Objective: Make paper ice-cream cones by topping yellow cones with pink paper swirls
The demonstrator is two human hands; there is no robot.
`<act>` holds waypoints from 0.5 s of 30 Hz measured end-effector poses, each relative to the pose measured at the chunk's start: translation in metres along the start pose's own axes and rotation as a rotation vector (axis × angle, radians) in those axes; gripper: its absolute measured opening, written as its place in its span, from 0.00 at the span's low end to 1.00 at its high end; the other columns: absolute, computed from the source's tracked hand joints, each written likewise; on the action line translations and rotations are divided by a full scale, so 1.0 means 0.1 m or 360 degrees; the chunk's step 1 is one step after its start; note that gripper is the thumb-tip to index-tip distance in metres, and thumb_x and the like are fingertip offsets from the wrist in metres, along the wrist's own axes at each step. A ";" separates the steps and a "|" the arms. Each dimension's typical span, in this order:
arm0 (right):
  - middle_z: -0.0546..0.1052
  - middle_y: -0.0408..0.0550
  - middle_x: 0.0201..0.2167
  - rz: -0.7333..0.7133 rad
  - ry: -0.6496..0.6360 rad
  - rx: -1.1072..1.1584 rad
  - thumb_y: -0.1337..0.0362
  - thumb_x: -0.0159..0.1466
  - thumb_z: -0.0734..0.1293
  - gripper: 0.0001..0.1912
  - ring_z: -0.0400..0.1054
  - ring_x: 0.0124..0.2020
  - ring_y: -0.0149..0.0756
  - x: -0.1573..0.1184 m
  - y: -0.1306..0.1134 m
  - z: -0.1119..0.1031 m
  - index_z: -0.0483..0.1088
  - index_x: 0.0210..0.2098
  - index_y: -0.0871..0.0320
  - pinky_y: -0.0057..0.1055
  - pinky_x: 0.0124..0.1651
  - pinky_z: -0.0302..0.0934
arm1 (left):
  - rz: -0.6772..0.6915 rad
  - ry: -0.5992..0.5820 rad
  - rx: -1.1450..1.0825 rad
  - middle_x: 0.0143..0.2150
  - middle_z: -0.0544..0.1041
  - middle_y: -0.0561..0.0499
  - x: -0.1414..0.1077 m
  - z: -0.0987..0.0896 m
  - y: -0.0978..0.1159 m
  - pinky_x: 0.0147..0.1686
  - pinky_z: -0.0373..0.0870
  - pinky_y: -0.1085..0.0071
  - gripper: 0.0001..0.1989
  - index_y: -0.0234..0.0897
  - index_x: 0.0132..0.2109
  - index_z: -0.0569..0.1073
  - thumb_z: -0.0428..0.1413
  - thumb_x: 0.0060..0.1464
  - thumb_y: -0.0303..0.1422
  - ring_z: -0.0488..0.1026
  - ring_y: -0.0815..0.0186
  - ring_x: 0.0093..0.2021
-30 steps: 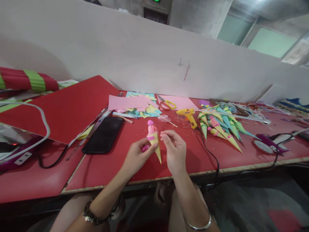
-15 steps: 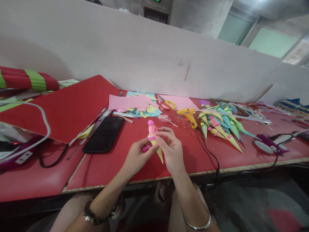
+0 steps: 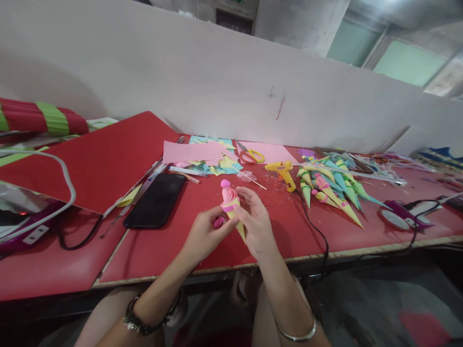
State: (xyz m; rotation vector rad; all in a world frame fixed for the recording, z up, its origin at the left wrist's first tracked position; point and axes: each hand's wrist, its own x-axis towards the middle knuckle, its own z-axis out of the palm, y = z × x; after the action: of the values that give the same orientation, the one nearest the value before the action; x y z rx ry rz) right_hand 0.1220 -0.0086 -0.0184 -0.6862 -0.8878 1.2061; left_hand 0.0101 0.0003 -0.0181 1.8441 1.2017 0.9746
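Between my hands is a small paper ice cream cone [image 3: 229, 196], with a yellow cone, a pink swirled top, a magenta ball at its tip and a magenta band round the rim. It tilts with its point toward me. My left hand [image 3: 206, 231] grips the cone from the left, thumb on the yellow paper; a magenta lump [image 3: 218, 221] shows beside its fingers. My right hand [image 3: 255, 221] closes on the cone's right side, thumb near the magenta band and fingers behind the swirl, partly hidden.
Right of my hands lie a yellow glue gun [image 3: 282, 172] with a black cord and a pile of finished paper cones [image 3: 334, 185]. A black phone [image 3: 155, 201] lies at left. Scissors [image 3: 251, 154], pink paper [image 3: 188, 152] and a wrapped lollipop [image 3: 249, 177] sit behind.
My right hand's fingers have shifted slightly back and straightened along the cone, showing more of the pink swirl and magenta band. The left hand stays almost in place.
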 end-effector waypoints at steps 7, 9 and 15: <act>0.72 0.41 0.34 0.0092 -0.0053 0.0101 0.68 0.51 0.67 0.13 0.67 0.36 0.27 -0.01 -0.02 0.01 0.68 0.37 0.54 0.22 0.37 0.62 | -0.0004 -0.0031 -0.0020 0.20 0.55 0.59 0.00 -0.01 0.01 0.21 0.51 0.77 0.13 0.32 0.29 0.70 0.50 0.46 0.40 0.51 0.73 0.22; 0.72 0.40 0.33 0.0105 -0.0059 0.0114 0.68 0.51 0.67 0.13 0.66 0.34 0.26 -0.02 -0.02 0.00 0.68 0.37 0.54 0.21 0.37 0.62 | -0.0004 -0.0042 -0.0016 0.20 0.55 0.59 0.00 0.00 0.02 0.22 0.51 0.77 0.13 0.32 0.28 0.70 0.50 0.47 0.40 0.52 0.73 0.22; 0.71 0.39 0.31 0.0105 -0.0060 0.0161 0.69 0.50 0.67 0.13 0.65 0.32 0.25 -0.02 -0.03 0.01 0.68 0.35 0.53 0.21 0.35 0.61 | 0.0004 -0.0056 0.0020 0.19 0.53 0.59 -0.01 0.00 0.01 0.20 0.48 0.77 0.14 0.32 0.28 0.69 0.50 0.47 0.40 0.51 0.73 0.21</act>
State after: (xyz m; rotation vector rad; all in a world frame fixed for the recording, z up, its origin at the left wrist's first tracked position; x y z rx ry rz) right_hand 0.1223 -0.0108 -0.0159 -0.6169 -0.8350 1.3178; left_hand 0.0102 -0.0006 -0.0170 1.8658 1.1872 0.9344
